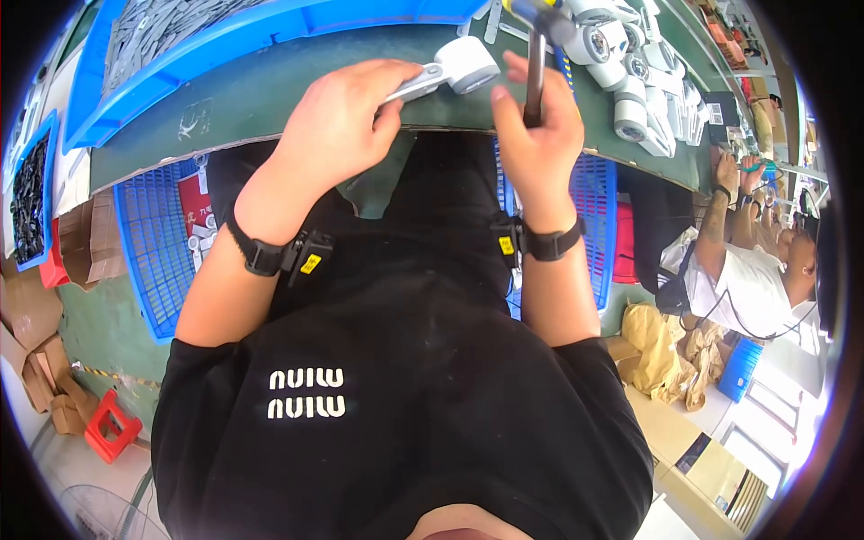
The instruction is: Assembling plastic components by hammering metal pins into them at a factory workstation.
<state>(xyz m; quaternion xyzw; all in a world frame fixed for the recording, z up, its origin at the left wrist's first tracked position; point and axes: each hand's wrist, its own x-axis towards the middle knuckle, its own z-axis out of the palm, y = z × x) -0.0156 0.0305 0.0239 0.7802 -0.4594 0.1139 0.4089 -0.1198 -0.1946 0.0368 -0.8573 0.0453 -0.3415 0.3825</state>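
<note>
My left hand (337, 117) is closed on the flat grey arm of a white part with a round, drum-shaped head (468, 63). The head rests at or just over the green worktop (369, 65), its grey-rimmed face turned toward my right hand. My right hand (551, 139) grips a hammer (535, 81) by its dark handle, held upright. The hammer's head is up near the top edge and blurred. Thumb and forefinger of that hand point toward the white head, a small gap apart from it.
Several similar white round-headed parts (630, 67) lie heaped at the right. A blue bin (297, 29) of grey strips stands at the back left, a smaller blue tray (49, 135) of black pieces beyond it. Blue baskets (153, 261) sit below the table edge. A co-worker (742, 279) works at the right.
</note>
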